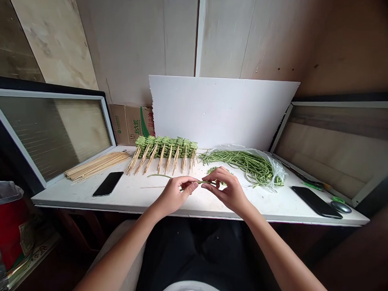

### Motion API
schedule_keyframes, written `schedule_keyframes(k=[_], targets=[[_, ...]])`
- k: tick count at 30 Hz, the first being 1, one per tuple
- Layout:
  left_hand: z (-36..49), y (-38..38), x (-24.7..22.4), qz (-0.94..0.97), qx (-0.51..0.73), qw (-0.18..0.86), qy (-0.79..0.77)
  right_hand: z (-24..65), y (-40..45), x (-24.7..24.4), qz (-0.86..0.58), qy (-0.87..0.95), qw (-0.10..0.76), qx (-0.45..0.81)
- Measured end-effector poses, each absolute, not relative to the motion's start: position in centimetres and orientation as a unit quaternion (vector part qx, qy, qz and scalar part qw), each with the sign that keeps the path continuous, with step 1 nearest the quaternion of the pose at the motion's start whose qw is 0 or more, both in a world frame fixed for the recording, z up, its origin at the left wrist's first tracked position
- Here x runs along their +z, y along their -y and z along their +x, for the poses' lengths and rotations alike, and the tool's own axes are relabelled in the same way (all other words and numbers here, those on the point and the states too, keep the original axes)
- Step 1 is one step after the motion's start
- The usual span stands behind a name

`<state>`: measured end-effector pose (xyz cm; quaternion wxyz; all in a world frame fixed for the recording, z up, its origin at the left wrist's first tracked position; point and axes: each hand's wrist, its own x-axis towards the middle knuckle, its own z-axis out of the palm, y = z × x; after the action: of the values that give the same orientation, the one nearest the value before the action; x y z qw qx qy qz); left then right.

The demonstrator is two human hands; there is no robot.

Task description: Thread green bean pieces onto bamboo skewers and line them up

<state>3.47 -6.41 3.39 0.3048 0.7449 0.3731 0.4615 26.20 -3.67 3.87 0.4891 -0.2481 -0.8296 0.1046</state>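
Note:
Both hands hold one long green bean point(159, 175) above the front of the white table point(210, 211). My left hand point(178, 190) pinches it, and the bean's free end sticks out to the left. Close beside it, my right hand point(223, 186) grips the same bean between thumb and fingers. A single thin skewer point(152, 187) lies on the table left of my left hand. Behind my right hand is a small heap of green bean pieces point(215, 169), partly hidden. Farther back, rows of skewered beans point(168, 146) are stacked with their stick ends toward me.
A plastic bag of long beans point(247, 163) lies at the back right. Bare bamboo skewers point(96, 166) are piled at the left, near a phone point(108, 184). Another phone point(315, 201) and a rounded grey object point(341, 207) lie at the right. A white board point(221, 112) stands behind.

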Motion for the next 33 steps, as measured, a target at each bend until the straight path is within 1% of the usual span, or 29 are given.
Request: schedule_keyframes(k=[5, 15, 27, 30, 33], targets=[[3.3, 6.4, 3.5, 0.748, 0.462, 0.292, -0.377, 26.3, 3.5, 3.9, -0.250, 0.821, 0.505, 0.091], [3.7, 6.7, 3.3, 0.746, 0.468, 0.295, -0.371, 25.8, 4.1, 3.7, -0.251, 0.832, 0.486, 0.089], [3.9, 7.0, 3.3, 0.775, 0.456, 0.280, -0.336, 24.8, 4.6, 3.5, -0.217, 0.822, 0.485, 0.205], [4.2, 7.1, 3.0, 0.783, 0.462, 0.261, -0.325, 25.0, 4.3, 3.3, -0.208, 0.817, 0.480, 0.243], [4.5, 7.1, 2.7, 0.789, 0.457, 0.266, -0.313, 25.2, 3.8, 3.0, -0.191, 0.811, 0.467, 0.296]])
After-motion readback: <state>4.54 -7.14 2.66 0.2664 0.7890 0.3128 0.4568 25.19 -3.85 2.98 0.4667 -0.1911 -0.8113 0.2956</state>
